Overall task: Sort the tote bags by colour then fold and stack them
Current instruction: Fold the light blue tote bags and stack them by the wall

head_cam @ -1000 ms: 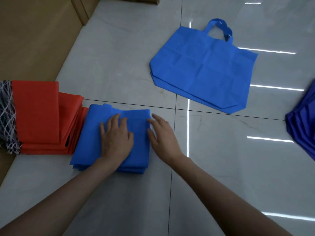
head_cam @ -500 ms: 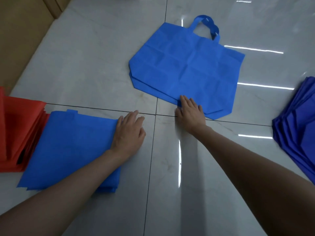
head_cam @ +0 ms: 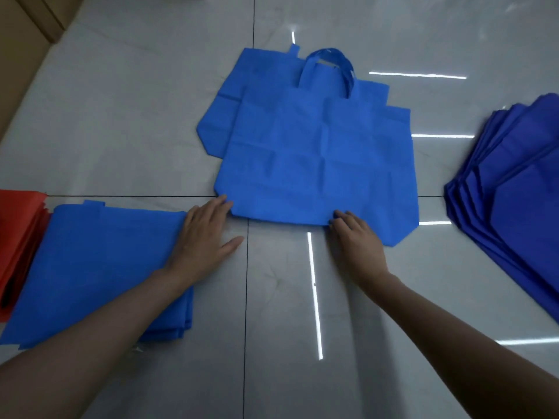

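Observation:
A flat light-blue tote bag (head_cam: 317,158) lies unfolded on the floor ahead, handles pointing away; a second light-blue bag (head_cam: 223,110) shows beneath it at the left. My right hand (head_cam: 354,237) pinches the top bag's near edge. My left hand (head_cam: 205,234) lies flat on the floor, fingertips touching the bag's near left corner. A stack of folded light-blue bags (head_cam: 99,267) lies at the left under my left forearm. Folded red bags (head_cam: 21,237) lie further left. Dark-blue bags (head_cam: 520,182) are piled at the right.
The floor is glossy grey tile (head_cam: 136,101) with dark grout lines and bright light reflections. A tan wooden panel (head_cam: 27,31) runs along the far left.
My left hand slid off the folded stack toward the flat bag's corner. My right hand took hold of the top bag's near edge and drew it toward me, uncovering another bag beneath.

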The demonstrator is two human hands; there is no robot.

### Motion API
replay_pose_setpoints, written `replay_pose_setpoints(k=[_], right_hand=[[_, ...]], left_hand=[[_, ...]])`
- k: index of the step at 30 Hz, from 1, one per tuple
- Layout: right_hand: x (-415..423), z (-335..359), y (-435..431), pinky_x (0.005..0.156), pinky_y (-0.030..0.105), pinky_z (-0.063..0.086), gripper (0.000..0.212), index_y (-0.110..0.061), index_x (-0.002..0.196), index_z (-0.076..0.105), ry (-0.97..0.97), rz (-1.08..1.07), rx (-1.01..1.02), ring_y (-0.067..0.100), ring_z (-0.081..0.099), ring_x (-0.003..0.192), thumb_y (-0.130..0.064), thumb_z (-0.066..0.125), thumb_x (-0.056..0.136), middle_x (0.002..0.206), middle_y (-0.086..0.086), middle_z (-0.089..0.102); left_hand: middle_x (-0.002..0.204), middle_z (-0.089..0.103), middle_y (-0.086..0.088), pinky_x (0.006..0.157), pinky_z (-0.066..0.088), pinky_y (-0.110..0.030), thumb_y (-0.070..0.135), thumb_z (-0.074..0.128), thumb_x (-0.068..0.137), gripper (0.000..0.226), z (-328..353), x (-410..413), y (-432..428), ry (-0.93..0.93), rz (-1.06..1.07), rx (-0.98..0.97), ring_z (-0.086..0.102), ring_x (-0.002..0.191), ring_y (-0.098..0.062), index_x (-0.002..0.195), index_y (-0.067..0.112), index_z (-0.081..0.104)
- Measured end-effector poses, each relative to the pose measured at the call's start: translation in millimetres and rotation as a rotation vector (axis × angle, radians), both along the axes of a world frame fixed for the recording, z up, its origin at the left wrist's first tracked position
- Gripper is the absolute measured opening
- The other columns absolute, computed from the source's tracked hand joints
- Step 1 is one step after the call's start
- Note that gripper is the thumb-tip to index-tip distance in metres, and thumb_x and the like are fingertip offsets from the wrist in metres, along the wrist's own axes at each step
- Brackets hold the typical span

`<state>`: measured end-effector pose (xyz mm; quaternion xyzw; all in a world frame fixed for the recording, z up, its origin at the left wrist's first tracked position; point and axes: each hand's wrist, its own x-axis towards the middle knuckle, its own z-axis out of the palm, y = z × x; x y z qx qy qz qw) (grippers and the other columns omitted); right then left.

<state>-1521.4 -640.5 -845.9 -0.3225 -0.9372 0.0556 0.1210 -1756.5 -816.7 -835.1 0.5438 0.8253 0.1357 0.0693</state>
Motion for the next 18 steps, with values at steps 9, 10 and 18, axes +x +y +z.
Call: replay_pose_setpoints(k=[9,10,18], right_hand=[[69.0,31.6,-39.2,0.047,0.034,0.038,0.017,-0.008,0.083,0.051,-0.07,-0.046,-0.195,0.028,0.048,0.055,-0.02,0.039,0.085,0.065,0.007,0.051],[75.7,39.6,-42.7,0.049,0.033,0.038,0.026,-0.008,0.084,0.05,-0.081,-0.035,-0.21,0.026,0.045,0.056,-0.027,0.032,0.087,0.065,0.005,0.049],[96.5,115.6,-32.1,0.076,0.031,0.04,0.037,-0.02,0.121,0.045,-0.43,0.253,-0.408,0.019,0.055,0.101,-0.047,0.04,0.097,0.118,-0.007,0.056]], left_hand=[[0.144,0.043,-0.003,0.105,0.027,-0.044,0.016,0.071,0.078,0.064,8.1,-0.1,-13.4,-0.206,-0.189,0.046,0.036,0.133,-0.021,0.137,0.015,0.046],[0.14,0.047,-0.004,0.104,0.029,-0.042,0.013,0.064,0.078,0.057,10.1,0.7,-14.5,-0.245,-0.209,0.051,0.039,0.132,-0.024,0.133,0.014,0.05],[0.113,0.063,0.0,0.079,0.038,-0.011,0.01,0.051,0.095,0.024,50.3,26.0,-13.0,-0.637,0.014,0.057,0.057,0.108,-0.018,0.116,0.014,0.063]])
